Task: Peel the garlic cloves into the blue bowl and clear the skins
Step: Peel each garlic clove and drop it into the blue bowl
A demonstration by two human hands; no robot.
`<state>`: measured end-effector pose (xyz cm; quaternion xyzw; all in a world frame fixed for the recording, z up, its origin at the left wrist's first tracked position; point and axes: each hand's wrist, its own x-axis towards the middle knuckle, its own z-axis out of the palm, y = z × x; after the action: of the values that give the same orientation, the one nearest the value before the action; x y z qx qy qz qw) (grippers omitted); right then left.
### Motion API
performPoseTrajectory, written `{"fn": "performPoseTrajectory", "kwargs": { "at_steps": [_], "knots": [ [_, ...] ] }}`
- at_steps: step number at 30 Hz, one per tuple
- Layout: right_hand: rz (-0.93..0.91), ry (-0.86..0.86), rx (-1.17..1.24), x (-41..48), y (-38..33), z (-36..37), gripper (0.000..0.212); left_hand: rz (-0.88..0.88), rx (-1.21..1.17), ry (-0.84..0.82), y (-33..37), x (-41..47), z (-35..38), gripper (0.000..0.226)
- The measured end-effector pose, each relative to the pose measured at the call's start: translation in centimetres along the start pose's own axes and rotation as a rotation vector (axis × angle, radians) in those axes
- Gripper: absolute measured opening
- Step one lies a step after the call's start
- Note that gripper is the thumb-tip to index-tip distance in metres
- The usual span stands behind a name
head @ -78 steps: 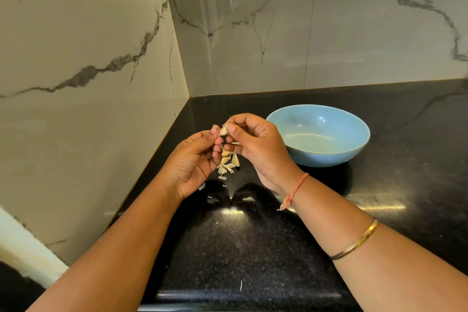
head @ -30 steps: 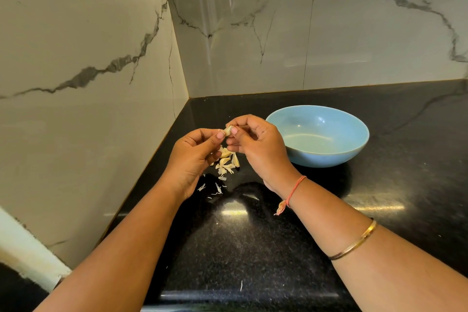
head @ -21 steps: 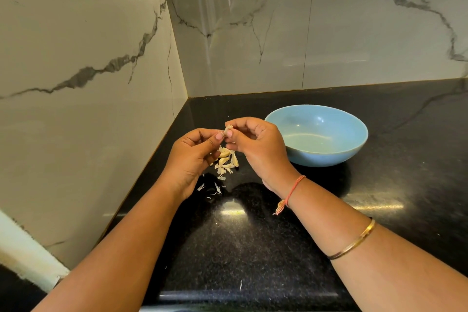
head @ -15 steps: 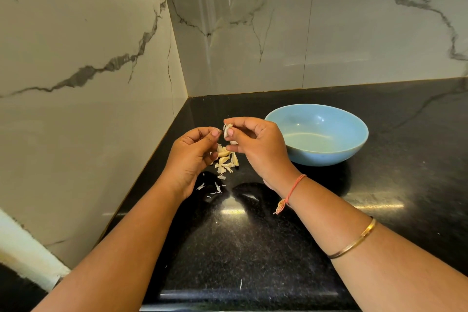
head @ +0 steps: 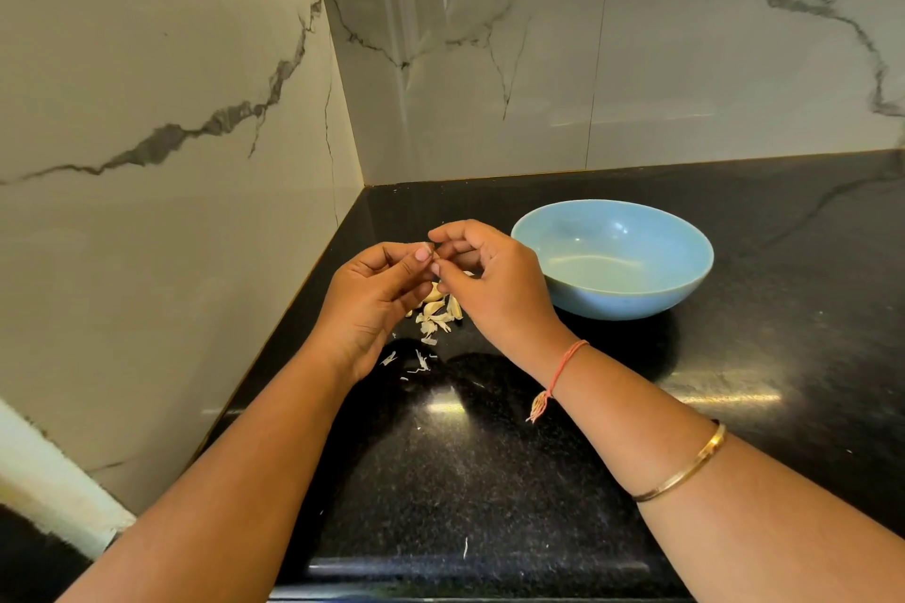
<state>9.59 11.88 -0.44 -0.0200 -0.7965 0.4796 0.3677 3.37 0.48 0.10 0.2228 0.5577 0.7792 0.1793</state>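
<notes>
Left hand (head: 372, 299) and right hand (head: 494, 289) pinch a garlic clove (head: 435, 266) (mostly hidden) over skins (head: 436, 316) beside blue bowl (head: 612, 304).

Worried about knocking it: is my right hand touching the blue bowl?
Cannot tell. Head view: right hand overlaps the blue bowl on its left side; no gap shows.

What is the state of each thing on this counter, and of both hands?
blue bowl: upright, empty.
garlic pile: loose on the counter, cloves and skins mixed.
left hand: fingertips pinch a garlic clove, mostly hidden.
right hand: pinches the same clove.
</notes>
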Motion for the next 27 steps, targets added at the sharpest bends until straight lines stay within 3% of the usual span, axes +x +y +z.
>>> {"fn": "performPoseTrajectory", "kwargs": {
  "at_steps": [7, 16, 27],
  "knots": [
    [0.117, -0.027, 0.219, 0.01, -0.06, 0.05, 0.02, -0.043, -0.1, 0.032, 0.12, 0.24, 0.0, 0.007],
    [0.18, 0.004, 0.373, -0.01, -0.24, -0.41, 0.019, -0.051, 0.085, 0.193, -0.26, 0.39, -0.15, 0.005],
    [0.204, -0.007, 0.346, -0.08, -0.12, -0.4, 0.013, -0.009, 0.117, 0.075, 0.0, 0.08, 0.0, 0.014]
  ]
}}
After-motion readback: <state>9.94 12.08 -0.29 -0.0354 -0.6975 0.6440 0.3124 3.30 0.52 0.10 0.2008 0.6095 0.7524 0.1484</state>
